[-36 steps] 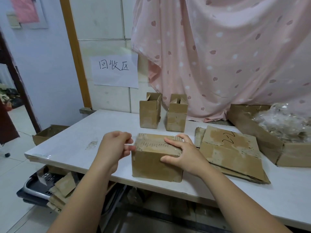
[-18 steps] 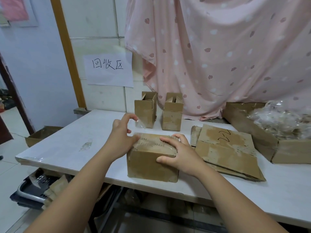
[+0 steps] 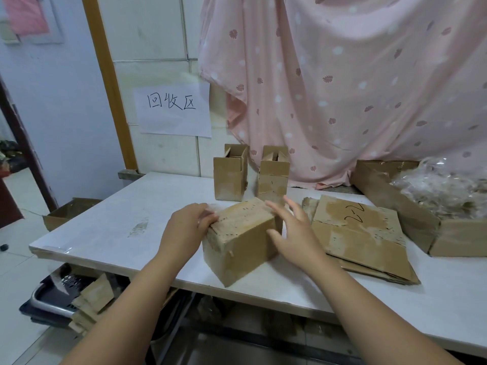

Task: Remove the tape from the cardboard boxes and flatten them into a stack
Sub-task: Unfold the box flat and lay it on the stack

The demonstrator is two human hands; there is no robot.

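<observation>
A closed brown cardboard box (image 3: 241,241) sits turned at an angle near the front edge of the white table (image 3: 118,219). My left hand (image 3: 188,227) grips its upper left edge, fingers curled onto the top. My right hand (image 3: 292,233) hovers at the box's right side with fingers spread, thumb close to the front face. To the right lies a stack of flattened cardboard (image 3: 361,233) marked with handwriting. Two small upright boxes, the left one (image 3: 229,172) and the right one (image 3: 272,175), stand behind with their tops open.
A large open carton (image 3: 411,209) holding crumpled clear tape (image 3: 442,188) stands at the right. A pink curtain (image 3: 342,75) hangs behind the table. A paper sign (image 3: 174,109) is on the tiled wall. Cardboard scraps and a dark tray (image 3: 58,299) lie on the floor at left.
The box has been rotated so one corner points toward me. My left hand came down onto its left edge. My right hand lifted off the top and opened beside it.
</observation>
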